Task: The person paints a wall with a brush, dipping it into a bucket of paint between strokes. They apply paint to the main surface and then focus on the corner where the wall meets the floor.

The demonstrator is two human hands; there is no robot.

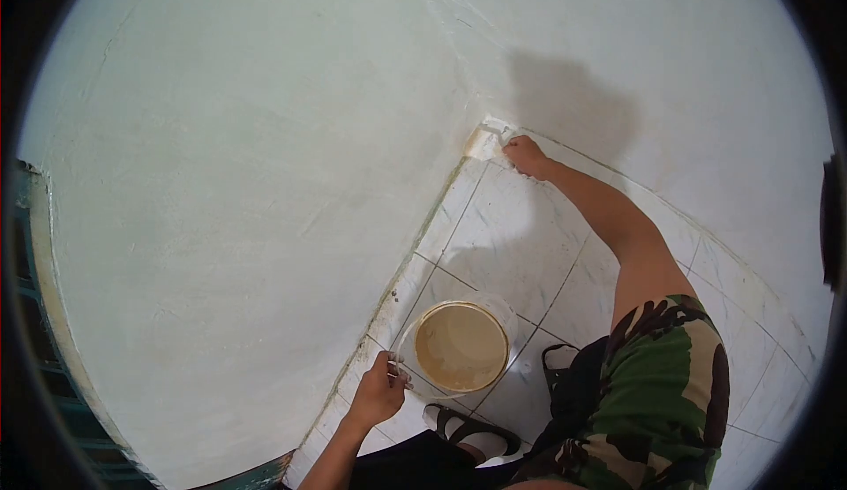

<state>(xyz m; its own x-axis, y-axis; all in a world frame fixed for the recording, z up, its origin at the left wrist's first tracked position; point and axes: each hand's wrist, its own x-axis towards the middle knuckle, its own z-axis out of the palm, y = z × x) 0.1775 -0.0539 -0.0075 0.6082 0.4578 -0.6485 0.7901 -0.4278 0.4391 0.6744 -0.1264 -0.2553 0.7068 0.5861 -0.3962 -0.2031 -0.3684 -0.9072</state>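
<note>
My left hand (379, 390) is closed around the rim or handle of a round bucket (461, 347), at its left side. Pale, cream-coloured liquid lies inside the bucket. Farther up, my right hand (527, 157) is closed low in the corner where two walls meet the floor. Beside its fingers is a whitish patch (483, 143) at the corner. Whatever that hand may hold is too small or hidden to make out.
A pale wall (238, 181) rises on the left and another wall (706, 75) on the right. White floor tiles (512, 225) lie between them. My sandalled feet (474, 432) are close to the bucket. A dark green barred frame (53, 358) stands at the far left.
</note>
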